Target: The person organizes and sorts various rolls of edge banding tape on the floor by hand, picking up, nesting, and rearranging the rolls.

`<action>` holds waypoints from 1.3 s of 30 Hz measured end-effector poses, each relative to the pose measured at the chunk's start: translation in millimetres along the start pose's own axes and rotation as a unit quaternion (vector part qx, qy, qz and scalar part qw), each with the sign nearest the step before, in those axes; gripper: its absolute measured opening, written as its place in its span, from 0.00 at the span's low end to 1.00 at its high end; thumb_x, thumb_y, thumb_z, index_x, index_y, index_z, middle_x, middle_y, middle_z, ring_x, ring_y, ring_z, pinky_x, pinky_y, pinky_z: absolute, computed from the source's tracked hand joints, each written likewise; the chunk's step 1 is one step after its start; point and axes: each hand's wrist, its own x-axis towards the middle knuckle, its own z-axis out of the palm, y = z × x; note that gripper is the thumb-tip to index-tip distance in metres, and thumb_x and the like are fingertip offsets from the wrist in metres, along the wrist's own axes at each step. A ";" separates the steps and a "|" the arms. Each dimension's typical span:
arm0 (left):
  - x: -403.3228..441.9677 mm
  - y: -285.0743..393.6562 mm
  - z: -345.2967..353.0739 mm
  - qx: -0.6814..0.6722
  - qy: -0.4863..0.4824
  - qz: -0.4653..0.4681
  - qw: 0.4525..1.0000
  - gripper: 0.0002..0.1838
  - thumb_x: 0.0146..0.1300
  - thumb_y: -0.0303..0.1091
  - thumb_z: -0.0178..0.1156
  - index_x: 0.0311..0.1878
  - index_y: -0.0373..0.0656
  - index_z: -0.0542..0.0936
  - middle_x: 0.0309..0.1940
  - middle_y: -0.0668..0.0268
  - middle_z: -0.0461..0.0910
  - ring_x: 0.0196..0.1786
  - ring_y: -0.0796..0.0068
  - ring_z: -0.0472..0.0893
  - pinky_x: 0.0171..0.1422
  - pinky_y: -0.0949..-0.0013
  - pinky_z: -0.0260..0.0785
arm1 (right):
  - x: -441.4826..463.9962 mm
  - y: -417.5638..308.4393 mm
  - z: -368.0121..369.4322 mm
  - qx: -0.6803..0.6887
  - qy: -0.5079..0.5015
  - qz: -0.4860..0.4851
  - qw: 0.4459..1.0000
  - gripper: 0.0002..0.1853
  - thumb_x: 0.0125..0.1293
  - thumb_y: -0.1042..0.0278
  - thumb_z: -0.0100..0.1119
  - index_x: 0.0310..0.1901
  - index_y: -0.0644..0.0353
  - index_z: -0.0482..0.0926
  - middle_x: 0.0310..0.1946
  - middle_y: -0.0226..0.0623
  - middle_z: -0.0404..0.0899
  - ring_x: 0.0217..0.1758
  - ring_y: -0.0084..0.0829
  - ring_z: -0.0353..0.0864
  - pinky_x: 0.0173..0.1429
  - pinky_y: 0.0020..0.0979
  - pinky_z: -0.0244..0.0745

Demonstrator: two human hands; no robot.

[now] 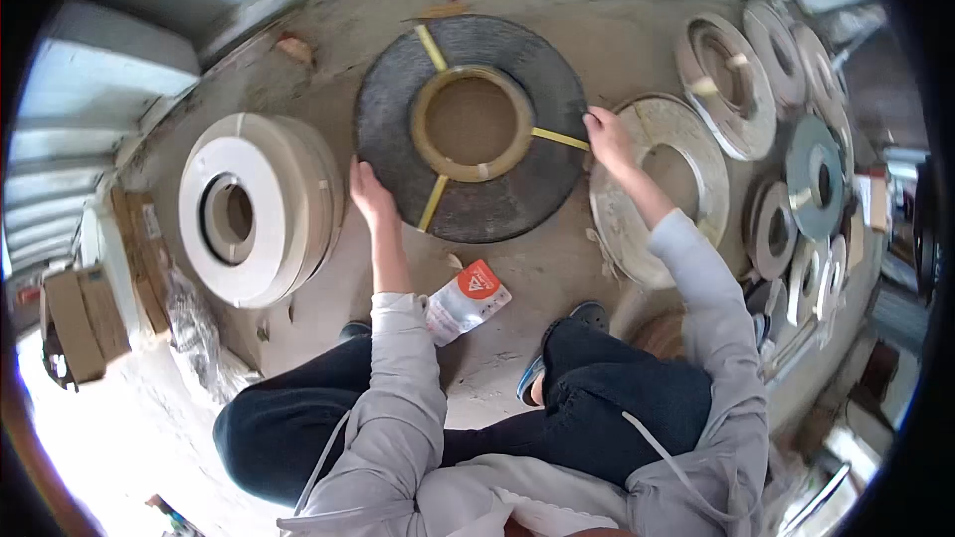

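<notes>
A large dark grey coil of flat banding (383, 89) is in front of me, with a tan core ring (425, 129) and yellow tape strips across its windings. My left hand (372, 197) grips its lower left edge, the fingers partly hidden along the rim. On the opposite edge, my right hand (609, 141) has its thumb and fingers closed at the rim beside one yellow strip. Just below the coil, a white and orange packet (468, 300) lies on the floor between my legs.
A stack of white and beige coils (221, 239) stands at the left. A pale coil (622, 239) lies close at the right, with several more coils (736, 104) beyond it. Cardboard boxes (85, 323) and crumpled plastic wrap (194, 333) sit at the far left.
</notes>
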 end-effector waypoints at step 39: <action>-257.4 9.4 158.0 0.203 -0.476 0.176 0.838 0.16 0.62 0.28 0.52 0.54 0.40 0.74 0.53 0.58 0.73 0.56 0.66 0.73 0.57 0.68 0.66 | -185.6 109.1 -250.0 0.541 0.087 0.321 0.772 0.21 0.56 0.61 0.60 0.48 0.67 0.74 0.42 0.41 0.79 0.42 0.32 0.80 0.47 0.31 0.76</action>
